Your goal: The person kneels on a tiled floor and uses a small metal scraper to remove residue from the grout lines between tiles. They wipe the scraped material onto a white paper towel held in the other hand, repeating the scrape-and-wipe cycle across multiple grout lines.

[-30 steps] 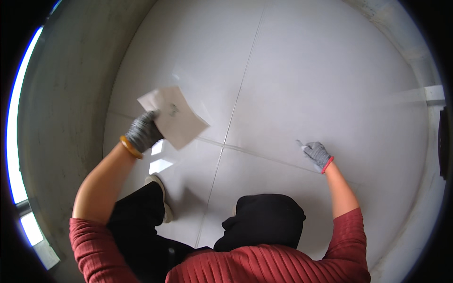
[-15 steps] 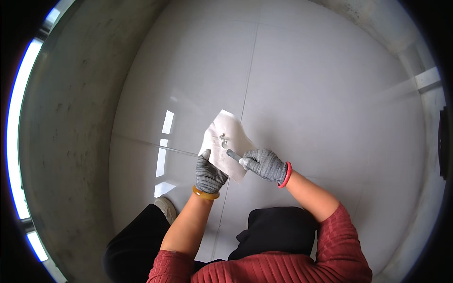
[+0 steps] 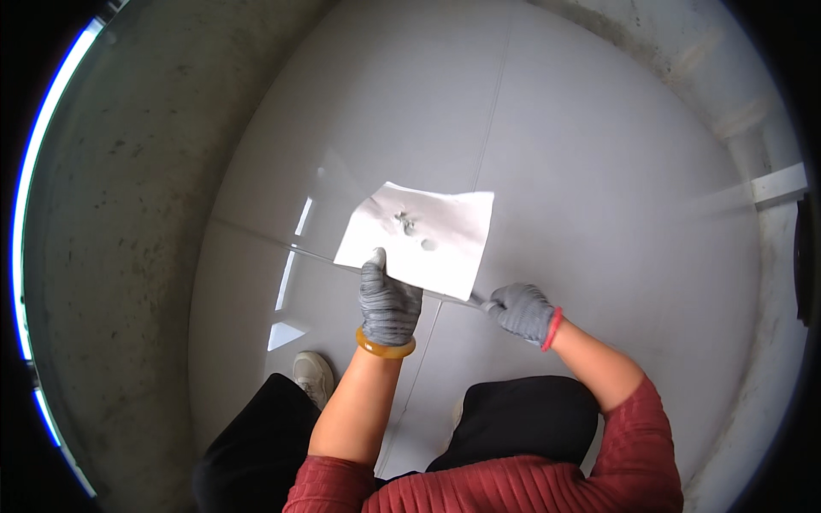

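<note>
A sheet of white paper (image 3: 457,231) is held above the floor by my left hand (image 3: 389,299), its thumb on top of the near edge and its fingers underneath. Small grey-green bits (image 3: 404,224) lie near the middle of the sheet, beside a round greyish spot (image 3: 428,244). My right hand (image 3: 522,312) is closed around a narrow grey flat tool (image 3: 477,299), whose far end is hidden by the paper's near right corner. Both hands wear grey knit gloves. A yellow-brown bangle (image 3: 385,345) circles my left wrist.
Large pale tiles cover the floor (image 3: 599,214), with thin seams running across. A grey wall (image 3: 145,214) stands on the left and another (image 3: 727,77) at the upper right. My left shoe (image 3: 314,376) rests on the floor, below bright window reflections.
The paper has turned and opened out flatter. My right hand has drawn right and slightly nearer, taking the tool from over the sheet to its near right corner.
</note>
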{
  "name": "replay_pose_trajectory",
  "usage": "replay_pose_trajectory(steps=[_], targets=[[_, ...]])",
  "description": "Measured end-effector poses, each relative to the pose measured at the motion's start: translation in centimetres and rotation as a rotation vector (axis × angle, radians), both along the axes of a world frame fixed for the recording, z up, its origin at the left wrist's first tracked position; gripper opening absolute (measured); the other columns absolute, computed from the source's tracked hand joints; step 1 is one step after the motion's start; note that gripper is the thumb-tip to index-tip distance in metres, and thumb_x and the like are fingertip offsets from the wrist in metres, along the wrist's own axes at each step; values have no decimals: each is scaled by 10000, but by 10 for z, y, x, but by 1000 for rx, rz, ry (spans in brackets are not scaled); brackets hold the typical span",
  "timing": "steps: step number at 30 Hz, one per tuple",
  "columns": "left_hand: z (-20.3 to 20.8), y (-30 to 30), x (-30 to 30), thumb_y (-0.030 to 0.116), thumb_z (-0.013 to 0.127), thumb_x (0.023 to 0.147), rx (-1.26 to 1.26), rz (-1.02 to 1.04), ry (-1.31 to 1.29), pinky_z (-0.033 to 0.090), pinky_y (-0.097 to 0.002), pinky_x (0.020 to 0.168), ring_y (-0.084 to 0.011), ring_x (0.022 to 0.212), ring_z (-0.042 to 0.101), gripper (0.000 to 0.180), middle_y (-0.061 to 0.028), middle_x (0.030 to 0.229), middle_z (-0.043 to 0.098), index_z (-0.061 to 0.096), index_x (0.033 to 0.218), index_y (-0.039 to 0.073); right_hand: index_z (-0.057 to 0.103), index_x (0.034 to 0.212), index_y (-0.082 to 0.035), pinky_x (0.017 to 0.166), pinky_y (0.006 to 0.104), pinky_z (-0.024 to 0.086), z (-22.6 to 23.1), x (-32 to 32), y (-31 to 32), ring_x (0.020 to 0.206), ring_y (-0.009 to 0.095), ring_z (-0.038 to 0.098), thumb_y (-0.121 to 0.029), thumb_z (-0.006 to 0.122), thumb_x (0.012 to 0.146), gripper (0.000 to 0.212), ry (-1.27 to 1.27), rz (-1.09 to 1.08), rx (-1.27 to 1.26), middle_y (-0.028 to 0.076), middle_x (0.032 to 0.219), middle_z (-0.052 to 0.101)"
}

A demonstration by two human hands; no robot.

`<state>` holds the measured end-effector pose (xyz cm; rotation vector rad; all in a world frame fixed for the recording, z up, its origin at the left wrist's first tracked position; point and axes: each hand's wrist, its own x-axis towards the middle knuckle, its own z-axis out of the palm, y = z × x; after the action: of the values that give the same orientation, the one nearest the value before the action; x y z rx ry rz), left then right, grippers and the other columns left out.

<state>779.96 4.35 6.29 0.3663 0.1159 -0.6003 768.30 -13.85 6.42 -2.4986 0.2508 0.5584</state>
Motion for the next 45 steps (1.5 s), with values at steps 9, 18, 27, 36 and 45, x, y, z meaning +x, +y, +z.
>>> replay_pose_trajectory(steps=[9,18,27,36,45], targets=[[28,-5,-3,328,505,867,130,78,173,428,-368,916,-227,1035,520,442,-89,1149,542,486,1215,54,551,607,-117,585,369,368,94,35,74,489,207,511,-181,582,673,97,-694,361,-680,46,550,538],[13,-9,12,364,489,873,276,-20,-62,468,-386,887,-251,1031,550,481,-108,1186,537,474,1238,51,559,674,-78,610,363,394,50,-17,112,564,185,507,-179,524,708,112,-612,375,-856,66,582,520],[-48,26,33,253,431,895,166,232,160,373,-491,1005,-331,1195,446,463,-167,1293,473,441,1271,-18,604,759,-56,603,293,398,-187,-151,161,570,142,447,-303,521,908,300,69,-928,594,43,601,512],[-32,6,43,168,382,908,354,335,147,418,-471,982,-330,1182,461,408,-190,1290,456,447,1246,-52,572,720,-49,597,246,364,-272,-151,183,624,92,412,-239,555,904,265,-147,-1465,928,-9,664,507],[-35,1,49,200,380,897,343,291,164,394,-493,997,-345,1201,443,455,-189,1303,447,412,1283,-40,584,727,-55,573,238,357,-267,-149,182,605,81,401,-246,578,894,254,-30,-1505,810,-19,664,505]])
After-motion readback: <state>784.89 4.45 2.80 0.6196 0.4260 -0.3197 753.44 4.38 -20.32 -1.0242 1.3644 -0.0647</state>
